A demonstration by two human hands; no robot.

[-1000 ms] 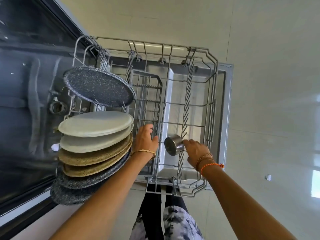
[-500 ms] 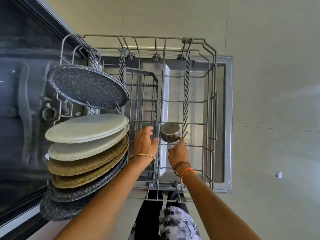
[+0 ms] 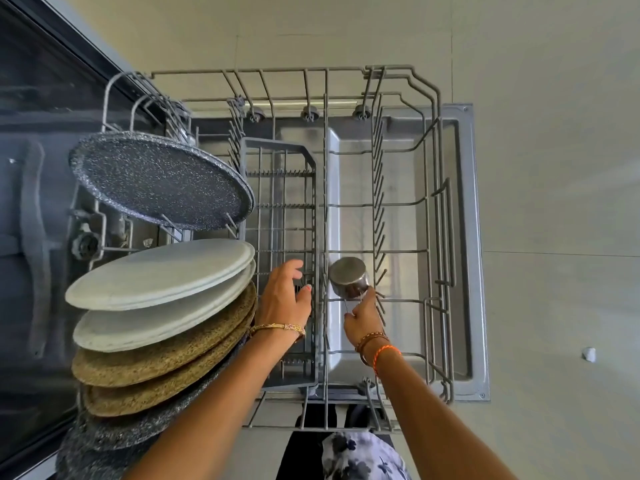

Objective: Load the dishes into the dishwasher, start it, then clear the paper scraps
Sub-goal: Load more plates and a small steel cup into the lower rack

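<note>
— So, where is your right hand just now?

— You have it over the dishwasher rack, its fingers pinched on the thin wire handle of a small steel cup. The cup lies tilted on its side, its flat base turned up toward you, just beside the tine row that runs down the rack's middle.

— And your left hand?

— It rests on the rim of the grey cutlery basket, which sits in the rack just left of the cup. You have the fingers bent loosely over the basket's edge; whether they truly grip it you cannot tell from this view.

— What else is loaded?

— On the far side of the basket from the cup, plates stand on edge in the rack: a dark speckled plate at the back, then two pale plates, two tan speckled plates, and more dark ones nearest you. Under the rack lies the open dishwasher door.

— Any paper?

— One small white scrap lies on the floor, well apart from the rack, beyond the door's edge.
</note>
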